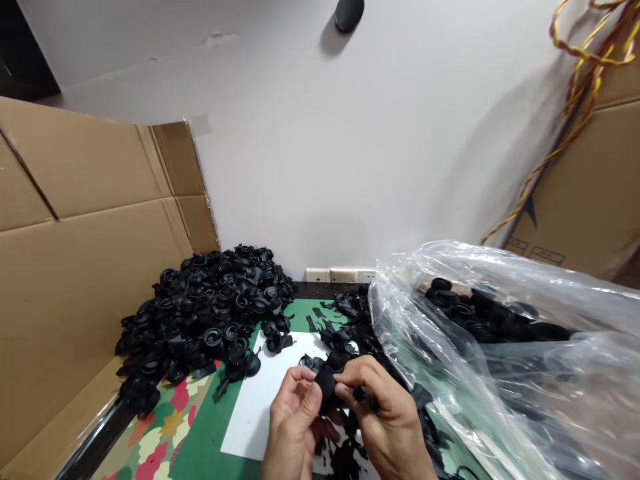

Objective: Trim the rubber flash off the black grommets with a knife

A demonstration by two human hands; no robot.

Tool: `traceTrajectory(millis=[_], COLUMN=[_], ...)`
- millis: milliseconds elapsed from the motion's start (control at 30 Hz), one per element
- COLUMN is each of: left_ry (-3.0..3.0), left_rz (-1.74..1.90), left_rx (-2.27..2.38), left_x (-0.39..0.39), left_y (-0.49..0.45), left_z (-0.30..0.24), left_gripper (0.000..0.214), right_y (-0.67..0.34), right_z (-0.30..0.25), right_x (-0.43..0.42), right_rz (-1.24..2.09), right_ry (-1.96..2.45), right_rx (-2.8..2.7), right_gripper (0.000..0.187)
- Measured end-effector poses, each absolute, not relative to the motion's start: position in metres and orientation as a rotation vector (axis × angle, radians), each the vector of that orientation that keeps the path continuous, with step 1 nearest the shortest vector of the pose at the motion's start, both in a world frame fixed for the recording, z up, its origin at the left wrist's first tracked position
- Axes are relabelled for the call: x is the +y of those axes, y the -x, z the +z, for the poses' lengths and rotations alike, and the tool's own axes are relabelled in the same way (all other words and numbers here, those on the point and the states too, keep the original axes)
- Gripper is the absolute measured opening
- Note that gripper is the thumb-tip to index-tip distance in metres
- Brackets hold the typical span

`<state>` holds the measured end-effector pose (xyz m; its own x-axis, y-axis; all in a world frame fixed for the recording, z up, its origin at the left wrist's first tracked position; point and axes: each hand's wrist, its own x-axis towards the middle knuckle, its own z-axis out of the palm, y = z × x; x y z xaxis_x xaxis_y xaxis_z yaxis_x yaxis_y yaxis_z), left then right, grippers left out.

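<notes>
Both my hands meet low in the middle of the view over a white sheet (260, 400). My left hand (293, 420) and my right hand (387, 420) are closed together on one small black rubber part (326, 385), pinching it between thumbs and fingertips. Black rubber scraps (350, 460) lie on the sheet just beneath my hands. A large heap of black ribbed rubber parts (210, 313) sits to the left and behind. A smaller scatter of the same parts (350, 320) lies just beyond my hands.
A clear plastic bag (500, 360) holding more black parts fills the right side. A cardboard wall (75, 267) stands on the left. A green mat (200, 433) and a floral cloth (155, 440) cover the table. White wall sockets (340, 275) and coloured wires (575, 107) are behind.
</notes>
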<state>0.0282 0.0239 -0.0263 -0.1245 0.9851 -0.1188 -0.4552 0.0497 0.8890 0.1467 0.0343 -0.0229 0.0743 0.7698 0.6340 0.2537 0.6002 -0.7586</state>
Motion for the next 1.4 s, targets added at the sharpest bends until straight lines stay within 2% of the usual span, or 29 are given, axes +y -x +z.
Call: traceTrajectory(millis=[100,200,300,367,467,533,633,767,933,1267,1400], left_ry=[-1.199,-1.445,-1.199,-1.044,-1.152,-1.236,-1.136,-0.758,-0.633,-0.621,-0.497], left_rz=[1.541,1.355,1.097,1.161,1.324,1.262,1.294,1.338,1.352,1.376,1.360], left_rx=[1.322,1.273,1.061,1.060,1.233,1.283,1.151,0.968,0.840,0.807,0.863], left_x=[0.030,0.035,0.037,0.033,0.021,0.011,0.007,0.021,0.027,0.030,0.034], left_y=[-0.019,-0.016,-0.023,-0.029,-0.039,-0.042,-0.038,-0.023,-0.015,-0.011,-0.017], left_z=[-0.014,-0.003,0.000,-0.004,-0.014,-0.021,-0.026,-0.020,-0.016,-0.021,-0.019], left_gripper=[0.030,0.029,0.035,0.035,0.028,0.024,0.030,0.037,0.034,0.033,0.036], right_y=[-0.162,-0.165,-0.157,-0.150,-0.147,-0.155,-0.174,-0.186,-0.176,-0.174,-0.164], right_z=[-0.020,-0.015,-0.014,-0.014,-0.012,-0.009,-0.003,-0.004,-0.016,-0.013,-0.016], right_x=[0.039,0.040,0.038,0.037,0.048,0.063,0.086,0.091,0.069,0.046,0.033], right_rz=[0.463,0.480,0.438,0.456,0.539,0.532,0.487,0.576,0.747,0.835,0.777], right_ry=[0.902,0.899,0.932,1.034,1.213,1.298,1.398,1.379,1.313,1.317,1.138], right_rx=[-1.613,-1.697,-1.706,-1.682,-1.608,-1.533,-1.431,-1.508,-1.617,-1.405,-1.446], right_gripper=[0.017,0.019,0.020,0.017,0.012,0.010,0.013,0.021,0.027,0.021,0.017])
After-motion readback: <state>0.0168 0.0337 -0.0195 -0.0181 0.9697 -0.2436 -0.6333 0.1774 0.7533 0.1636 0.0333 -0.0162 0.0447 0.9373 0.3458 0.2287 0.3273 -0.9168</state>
